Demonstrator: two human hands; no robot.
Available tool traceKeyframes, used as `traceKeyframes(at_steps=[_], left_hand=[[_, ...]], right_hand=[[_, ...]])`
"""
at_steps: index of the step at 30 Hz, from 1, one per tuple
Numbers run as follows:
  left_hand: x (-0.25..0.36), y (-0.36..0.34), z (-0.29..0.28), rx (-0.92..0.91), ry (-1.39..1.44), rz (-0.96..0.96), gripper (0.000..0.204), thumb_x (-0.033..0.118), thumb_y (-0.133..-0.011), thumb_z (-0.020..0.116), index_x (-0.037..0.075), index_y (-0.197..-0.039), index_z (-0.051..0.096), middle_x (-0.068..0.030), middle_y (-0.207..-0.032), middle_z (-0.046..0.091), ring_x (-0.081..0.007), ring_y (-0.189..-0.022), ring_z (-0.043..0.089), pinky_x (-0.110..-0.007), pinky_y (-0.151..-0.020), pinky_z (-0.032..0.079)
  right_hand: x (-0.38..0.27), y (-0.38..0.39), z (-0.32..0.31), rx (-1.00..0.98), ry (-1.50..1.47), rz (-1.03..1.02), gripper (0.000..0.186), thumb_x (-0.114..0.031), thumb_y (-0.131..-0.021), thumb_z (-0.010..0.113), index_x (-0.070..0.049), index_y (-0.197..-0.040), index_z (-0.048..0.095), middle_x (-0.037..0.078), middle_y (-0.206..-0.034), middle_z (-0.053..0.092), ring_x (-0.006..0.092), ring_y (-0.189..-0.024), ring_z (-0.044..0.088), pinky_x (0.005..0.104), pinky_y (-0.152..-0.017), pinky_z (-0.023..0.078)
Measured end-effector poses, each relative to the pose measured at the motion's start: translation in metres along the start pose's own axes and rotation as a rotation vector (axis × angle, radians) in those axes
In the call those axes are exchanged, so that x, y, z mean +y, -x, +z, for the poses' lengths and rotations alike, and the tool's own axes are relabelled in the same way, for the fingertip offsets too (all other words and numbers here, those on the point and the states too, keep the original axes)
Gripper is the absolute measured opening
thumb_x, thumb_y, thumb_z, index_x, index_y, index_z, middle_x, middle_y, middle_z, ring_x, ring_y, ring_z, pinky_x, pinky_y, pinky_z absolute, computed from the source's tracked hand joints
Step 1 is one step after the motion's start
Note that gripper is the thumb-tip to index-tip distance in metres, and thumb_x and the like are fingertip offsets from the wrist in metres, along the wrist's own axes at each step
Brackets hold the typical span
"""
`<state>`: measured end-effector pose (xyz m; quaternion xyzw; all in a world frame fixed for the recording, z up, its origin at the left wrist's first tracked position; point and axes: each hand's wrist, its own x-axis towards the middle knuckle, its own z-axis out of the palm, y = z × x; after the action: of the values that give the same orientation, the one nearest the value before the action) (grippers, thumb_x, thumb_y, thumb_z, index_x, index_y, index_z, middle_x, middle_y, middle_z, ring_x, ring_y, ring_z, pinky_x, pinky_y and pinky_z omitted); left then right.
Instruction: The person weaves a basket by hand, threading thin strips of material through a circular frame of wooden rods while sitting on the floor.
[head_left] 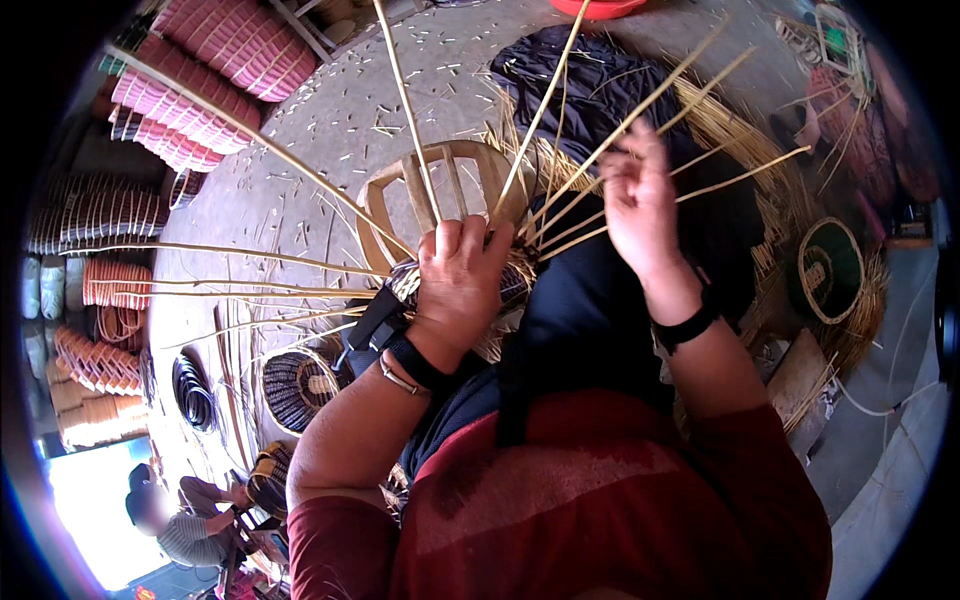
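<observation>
Hold the woven piece (516,284) firmly beside the leg (590,312), near the wooden frame (412,190), with left fingers (448,238) curled close together over it. Cannot tell pinch from loose curl in the blurred right fingers (650,158). Best to keep pale rods (401,92) evenly fanned, unkinked.

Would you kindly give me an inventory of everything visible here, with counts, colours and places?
Woven piece: 1, brown and dark, centre
Rods: roughly ten, tan, fanning from the woven piece
Wooden frame: 1, tan, beyond it
Cloth: 1, black, upper centre
Stems: many, yellow, right
Container: 1, green, far right
Basin: 1, red, top edge
Pink baskets: several, pink, upper left
Other baskets: many, orange to dark, left
Coil: 1, black, left
Co-worker: 1, striped top, lower left
Shirt: 1, red, bottom
Left hand: 1, bare, on the woven piece
Right hand: 1, bare, raised by the rods, blurred
</observation>
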<state>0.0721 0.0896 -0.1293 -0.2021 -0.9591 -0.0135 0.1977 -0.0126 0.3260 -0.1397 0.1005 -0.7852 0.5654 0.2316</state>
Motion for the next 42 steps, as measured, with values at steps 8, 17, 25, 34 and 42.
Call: traceKeyframes(at_steps=[8, 17, 25, 34, 42], left_hand=[[0.004, -0.01, -0.011, -0.05, -0.042, -0.025, 0.045, 0.017, -0.081, 0.073, 0.018, -0.126, 0.065, -0.0079, -0.109, 0.055, -0.0317, -0.103, 0.053, -0.046, -0.089, 0.047], [-0.002, -0.014, -0.015, -0.057, -0.057, 0.015, 0.043, 0.016, -0.082, 0.068, 0.021, -0.124, 0.066, -0.0064, -0.106, 0.057, -0.0292, -0.102, 0.053, -0.044, -0.088, 0.048], [-0.005, -0.001, -0.006, 0.106, -0.091, 0.103, 0.049, 0.017, -0.08, 0.063, 0.026, -0.128, 0.065, -0.002, -0.118, 0.055, -0.0219, -0.111, 0.054, -0.044, -0.094, 0.04], [0.013, -0.008, 0.014, -0.117, -0.212, 0.322, 0.058, 0.02, -0.086, 0.06, 0.018, -0.144, 0.056, -0.0019, -0.135, 0.055, -0.022, -0.131, 0.048, -0.047, -0.111, 0.029], [0.031, -0.015, 0.027, -0.136, -0.452, 0.313, 0.054, 0.024, -0.087, 0.058, 0.006, -0.139, 0.06, -0.0071, -0.118, 0.055, -0.0278, -0.121, 0.048, -0.044, -0.11, 0.028]], right_hand=[[-0.013, -0.044, 0.036, -0.416, 0.155, 0.338, 0.025, -0.008, -0.094, 0.058, 0.002, -0.115, 0.068, 0.018, -0.098, 0.075, 0.0306, -0.088, 0.072, 0.041, -0.079, 0.056], [0.031, -0.03, 0.084, -0.105, -0.575, 0.797, 0.011, -0.01, -0.099, 0.064, -0.005, -0.109, 0.067, 0.004, -0.087, 0.066, 0.0161, -0.074, 0.061, 0.0345, -0.071, 0.054], [0.0, 0.092, -0.001, -0.172, -0.839, 0.952, 0.027, -0.024, -0.113, 0.043, -0.003, -0.122, 0.057, 0.0, -0.079, 0.047, 0.0129, -0.073, 0.054, 0.0414, -0.087, 0.058], [0.003, 0.063, -0.014, -0.02, -0.856, 1.027, 0.028, -0.027, -0.111, 0.05, -0.003, -0.12, 0.059, 0.009, -0.098, 0.065, 0.0226, -0.092, 0.069, 0.0391, -0.088, 0.059], [0.076, 0.0, 0.041, -0.016, -0.247, 0.642, 0.023, -0.012, -0.102, 0.06, -0.001, -0.122, 0.064, 0.007, -0.106, 0.067, 0.0137, -0.089, 0.065, 0.0281, -0.07, 0.056]])
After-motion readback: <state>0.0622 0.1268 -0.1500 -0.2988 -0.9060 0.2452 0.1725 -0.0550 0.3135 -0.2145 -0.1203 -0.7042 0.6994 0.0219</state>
